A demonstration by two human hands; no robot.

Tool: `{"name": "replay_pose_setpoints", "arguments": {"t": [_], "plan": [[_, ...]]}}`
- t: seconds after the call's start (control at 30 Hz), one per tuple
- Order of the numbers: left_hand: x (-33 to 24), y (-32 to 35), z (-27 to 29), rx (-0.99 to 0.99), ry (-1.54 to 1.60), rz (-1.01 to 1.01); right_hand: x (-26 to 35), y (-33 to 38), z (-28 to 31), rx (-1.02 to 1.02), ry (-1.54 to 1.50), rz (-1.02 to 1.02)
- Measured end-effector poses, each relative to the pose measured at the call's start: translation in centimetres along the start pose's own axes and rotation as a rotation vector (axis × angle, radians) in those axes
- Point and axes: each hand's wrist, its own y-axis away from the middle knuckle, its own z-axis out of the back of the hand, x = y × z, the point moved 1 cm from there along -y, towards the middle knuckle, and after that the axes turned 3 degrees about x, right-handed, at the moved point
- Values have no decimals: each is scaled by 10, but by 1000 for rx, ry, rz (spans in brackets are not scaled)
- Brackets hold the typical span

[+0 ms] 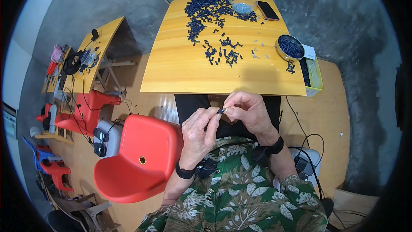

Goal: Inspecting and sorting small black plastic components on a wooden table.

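Observation:
My left hand (200,128) pinches a small dark cylindrical piece (220,111) between thumb and fingertips, just off the table's near edge and above my lap. My right hand (248,111) meets it there, its thumb and forefinger closed at the other end of the same piece. Whether a second tiny part sits between the right fingertips cannot be made out. Many similar dark blue pieces (208,5) lie heaped at the table's far left, with looser ones (231,56) scattered closer in. Some tiny clear pieces (256,55) rest to their right.
On the yellow wooden table (167,68) are a clear bowl of pale bits (243,2), a dark phone (268,11) and a metal bowl (280,52) of dark pieces. A yellow box (316,77) adjoins its right edge. A red chair (137,159) stands at my left; cables (315,169) hang at right.

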Motion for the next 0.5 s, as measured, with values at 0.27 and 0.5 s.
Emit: {"name": "replay_pose_setpoints", "arguments": {"t": [0.27, 0.5], "plan": [[2, -1, 1, 11, -151, -167, 13, 2, -7, -28, 202, 32], [2, -2, 0, 32, -193, -212, 20, 11, -19, -105, 662, 190]]}}
